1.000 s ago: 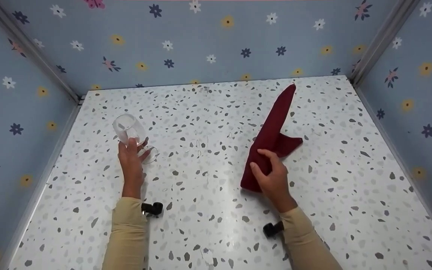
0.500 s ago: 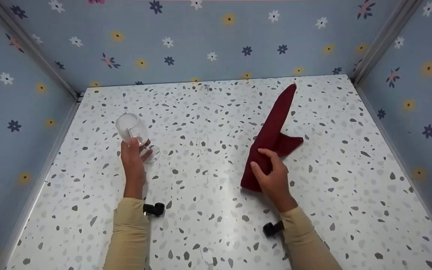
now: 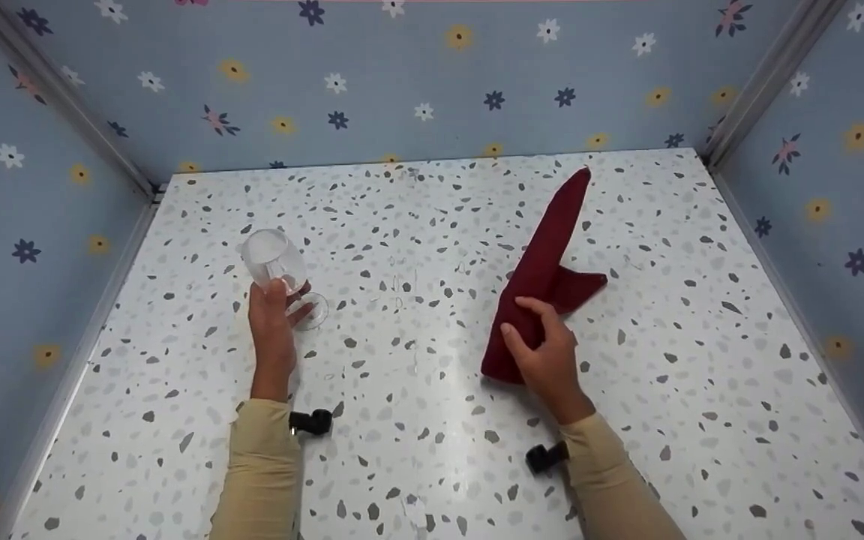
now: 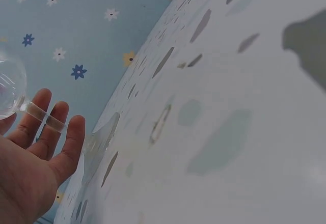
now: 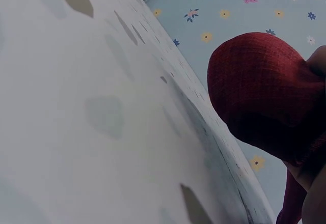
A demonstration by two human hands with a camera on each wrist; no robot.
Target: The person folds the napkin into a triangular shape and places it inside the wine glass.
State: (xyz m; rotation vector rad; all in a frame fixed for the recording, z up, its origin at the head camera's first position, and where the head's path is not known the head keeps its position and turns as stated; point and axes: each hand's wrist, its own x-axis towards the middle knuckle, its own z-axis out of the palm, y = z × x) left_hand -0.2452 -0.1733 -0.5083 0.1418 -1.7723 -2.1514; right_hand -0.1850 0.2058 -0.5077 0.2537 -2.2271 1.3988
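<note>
On my left, the left hand (image 3: 273, 330) curls round a wine glass (image 3: 265, 253), just shifted inward over the table (image 3: 402, 420), so nearer the red cloth (image 3: 546, 255), which the right hand (image 3: 552, 367) grips, unmoved, at right.

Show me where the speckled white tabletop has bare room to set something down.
Bare tabletop lies between the clear stemmed glass, in the left hand, and the folded dark-red cloth, in the right hand. Another patch runs from the cloth to the flowered blue right wall. It is crowded around the two hands and what they hold.
</note>
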